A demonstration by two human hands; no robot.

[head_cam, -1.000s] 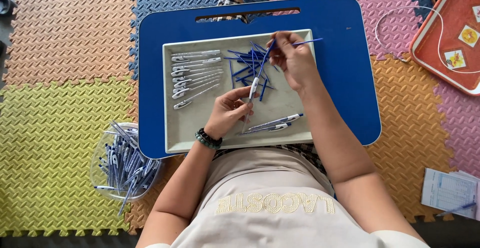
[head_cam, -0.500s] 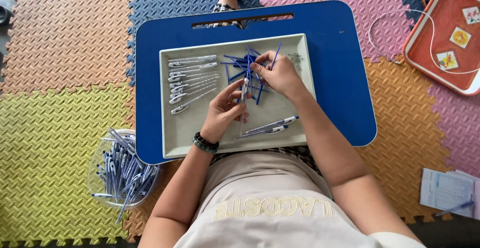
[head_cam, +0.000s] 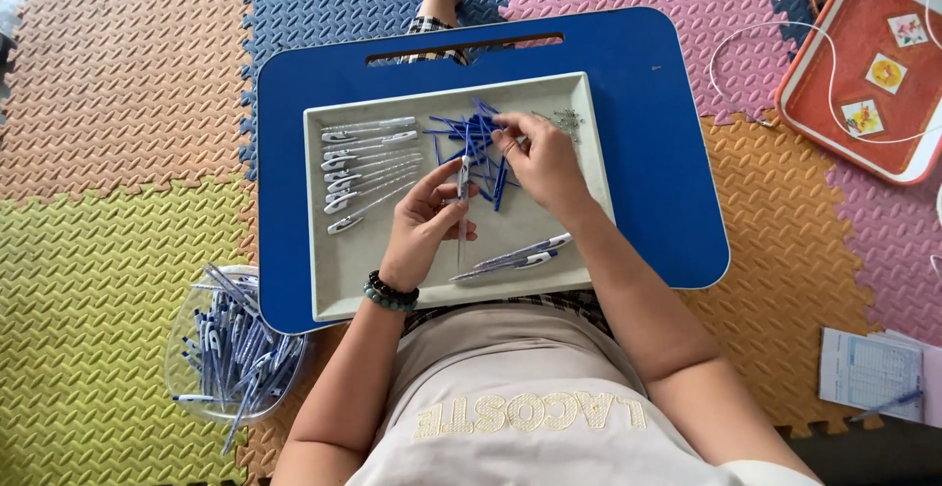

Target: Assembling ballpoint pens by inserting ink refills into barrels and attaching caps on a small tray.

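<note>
Both hands work over the grey tray (head_cam: 334, 290) at the frame's centre: the left hand (head_cam: 424, 223) pinches a clear pen barrel (head_cam: 461, 213) held upright, while the right hand (head_cam: 543, 164) rests on the blue refill pile (head_cam: 469, 143), fingers curled, seemingly picking 1 out. Lower left sits a clear bowl of pens (head_cam: 231, 354); on the tray, a row of barrels (head_cam: 365, 164) lies left and 2 finished pens (head_cam: 515, 256) lie below the hands.
</note>
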